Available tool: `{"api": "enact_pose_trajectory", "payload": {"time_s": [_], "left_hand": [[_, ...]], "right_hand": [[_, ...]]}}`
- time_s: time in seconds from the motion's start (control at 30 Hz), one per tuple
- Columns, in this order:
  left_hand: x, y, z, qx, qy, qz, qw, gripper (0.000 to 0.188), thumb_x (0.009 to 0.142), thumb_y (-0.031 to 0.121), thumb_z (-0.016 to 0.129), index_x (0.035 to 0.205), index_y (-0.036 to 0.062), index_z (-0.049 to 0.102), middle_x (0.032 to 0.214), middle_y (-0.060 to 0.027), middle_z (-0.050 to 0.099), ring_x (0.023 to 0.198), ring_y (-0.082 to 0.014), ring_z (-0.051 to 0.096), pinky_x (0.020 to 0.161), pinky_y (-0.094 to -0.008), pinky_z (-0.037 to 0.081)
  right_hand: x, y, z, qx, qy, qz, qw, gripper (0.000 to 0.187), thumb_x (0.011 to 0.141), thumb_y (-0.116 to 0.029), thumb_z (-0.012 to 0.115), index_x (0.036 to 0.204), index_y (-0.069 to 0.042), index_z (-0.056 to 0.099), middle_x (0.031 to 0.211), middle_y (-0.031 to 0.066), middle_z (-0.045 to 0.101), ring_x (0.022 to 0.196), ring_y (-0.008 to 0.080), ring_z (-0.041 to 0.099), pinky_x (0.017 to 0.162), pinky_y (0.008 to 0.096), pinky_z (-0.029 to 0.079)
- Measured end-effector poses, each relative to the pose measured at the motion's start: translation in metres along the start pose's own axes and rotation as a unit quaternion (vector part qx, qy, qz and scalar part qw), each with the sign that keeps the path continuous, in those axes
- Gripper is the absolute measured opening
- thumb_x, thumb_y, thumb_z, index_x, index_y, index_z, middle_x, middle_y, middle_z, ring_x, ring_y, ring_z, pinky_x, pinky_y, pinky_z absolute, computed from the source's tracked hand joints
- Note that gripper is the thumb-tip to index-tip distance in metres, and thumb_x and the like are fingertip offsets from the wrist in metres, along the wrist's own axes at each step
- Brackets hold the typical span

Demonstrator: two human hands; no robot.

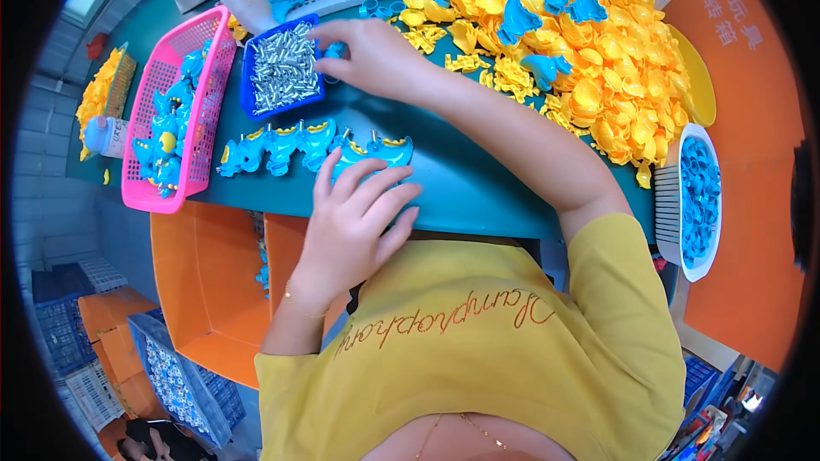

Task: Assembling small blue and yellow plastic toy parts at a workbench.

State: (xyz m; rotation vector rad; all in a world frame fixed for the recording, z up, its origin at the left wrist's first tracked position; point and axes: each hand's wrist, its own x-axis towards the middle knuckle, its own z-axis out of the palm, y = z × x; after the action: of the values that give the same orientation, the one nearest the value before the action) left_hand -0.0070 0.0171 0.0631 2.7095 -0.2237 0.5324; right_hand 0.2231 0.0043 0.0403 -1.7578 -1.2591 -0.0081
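Blue toy parts (282, 151) | row's long axis left-right, pins (374, 135) pointing away | left hand (346, 226) spread | right hand (373, 58): grip unclear

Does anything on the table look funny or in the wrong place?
A few blue pieces lie on the big yellow heap, so their colour stands out, though maybe they're meant to be there. One small yellow bit also sits alone, left of the pink basket.

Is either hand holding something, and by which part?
It cannot be told: the right hand is at the blue tray, the left hand over blue parts.
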Motion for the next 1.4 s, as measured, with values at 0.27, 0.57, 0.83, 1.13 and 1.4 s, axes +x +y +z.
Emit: {"api": "enact_pose_trajectory", "payload": {"time_s": [0.27, 0.57, 0.83, 1.13, 1.4], "left_hand": [[0.072, -0.08, -0.065, 0.004, 0.04, 0.034, 0.999, 0.015, 0.087, 0.011, 0.075, 0.1, 0.007, 0.071, 0.108, -0.0092, 0.073, 0.108, -0.0309, 0.065, 0.093, -0.0448, 0.051], [0.267, -0.214, 0.015, 0.181, -0.008, 0.042, 0.983, 0.057, 0.086, 0.028, 0.081, 0.137, 0.0129, 0.062, 0.135, -0.0182, 0.063, 0.125, -0.0394, 0.059, 0.107, -0.0454, 0.05], [0.342, -0.259, 0.098, 0.07, -0.091, -0.196, 0.974, 0.137, 0.054, 0.058, 0.093, 0.167, 0.0352, 0.018, 0.172, -0.0264, 0.008, 0.15, -0.0551, 0.028, 0.122, -0.0566, 0.031], [0.329, -0.265, 0.111, 0.042, 0.19, -0.137, 0.971, 0.055, 0.073, 0.025, 0.085, 0.123, 0.0124, 0.068, 0.134, -0.0178, 0.062, 0.114, -0.0419, 0.066, 0.096, -0.0458, 0.056], [0.274, -0.186, 0.042, -0.185, -0.053, -0.153, 0.969, 0.026, 0.088, 0.023, 0.079, 0.106, 0.0056, 0.072, 0.099, -0.007, 0.072, 0.089, -0.0161, 0.068, 0.08, -0.0319, 0.055]], "right_hand": [[-0.107, -0.001, -0.077, -0.155, -0.099, 0.036, 0.982, 0.024, 0.092, -0.026, 0.076, 0.108, -0.008, 0.073, 0.1, 0.013, 0.071, 0.092, 0.0337, 0.07, 0.081, 0.0439, 0.057], [-0.166, 0.003, -0.086, -0.123, -0.051, 0.089, 0.987, 0.019, 0.094, -0.017, 0.074, 0.109, -0.008, 0.069, 0.101, 0.0129, 0.065, 0.093, 0.0345, 0.067, 0.079, 0.0424, 0.056], [-0.163, 0.018, -0.083, -0.08, -0.055, 0.083, 0.992, 0.017, 0.095, -0.018, 0.073, 0.11, -0.009, 0.069, 0.097, 0.0104, 0.065, 0.088, 0.0287, 0.069, 0.076, 0.039, 0.057], [-0.164, 0.01, -0.09, -0.063, -0.07, 0.086, 0.992, 0.019, 0.094, -0.018, 0.073, 0.111, -0.009, 0.069, 0.103, 0.0124, 0.065, 0.095, 0.0349, 0.068, 0.079, 0.0421, 0.056], [-0.17, 0.018, -0.09, -0.077, -0.015, 0.127, 0.989, 0.019, 0.093, -0.018, 0.075, 0.108, -0.008, 0.072, 0.098, 0.0114, 0.066, 0.088, 0.0312, 0.068, 0.077, 0.0391, 0.055]]}}
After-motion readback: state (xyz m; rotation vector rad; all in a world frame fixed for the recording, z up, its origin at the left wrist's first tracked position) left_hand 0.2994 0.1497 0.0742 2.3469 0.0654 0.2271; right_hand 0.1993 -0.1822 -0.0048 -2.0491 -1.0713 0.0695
